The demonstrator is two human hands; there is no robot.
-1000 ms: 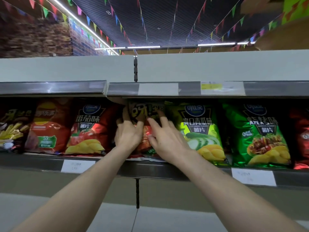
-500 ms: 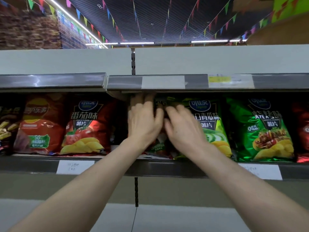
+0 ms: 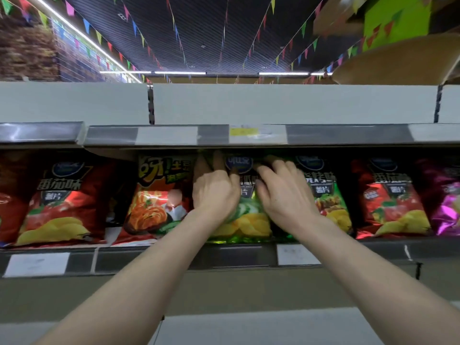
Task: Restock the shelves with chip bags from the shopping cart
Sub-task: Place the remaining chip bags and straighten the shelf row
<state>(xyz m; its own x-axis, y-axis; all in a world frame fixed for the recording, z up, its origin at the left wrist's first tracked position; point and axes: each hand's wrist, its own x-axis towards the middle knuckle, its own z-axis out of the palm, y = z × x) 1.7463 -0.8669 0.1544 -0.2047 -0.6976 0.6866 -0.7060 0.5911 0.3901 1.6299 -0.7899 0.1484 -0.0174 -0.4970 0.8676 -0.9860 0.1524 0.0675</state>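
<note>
Shelf (image 3: 174,260) edge w/ price tags (image 3: 37,263) runs below both hands; dark ceiling (image 3: 211,33) w/ coloured flags (image 3: 86,24) overhead. Vs 0.5 s ago: hands are off the orange bag (image 3: 159,202), which now stands uncovered just left of the left hand (image 3: 215,192). Left hand + right hand (image 3: 283,195) both on the green chip bag (image 3: 249,221), which stands upright on the shelf under them. Fingers curled over its top part, gripping.

Six bags clearly seen on the shelf (image 3: 224,257): two red, left red bag (image 3: 59,202) and right red bag (image 3: 390,205); two green, pale green bag (image 3: 249,222) and dark green bag (image 3: 331,197); one orange bag (image 3: 156,202); one purple bag (image 3: 445,202); two hands, left hand (image 3: 215,192) and right hand (image 3: 283,197).
</note>
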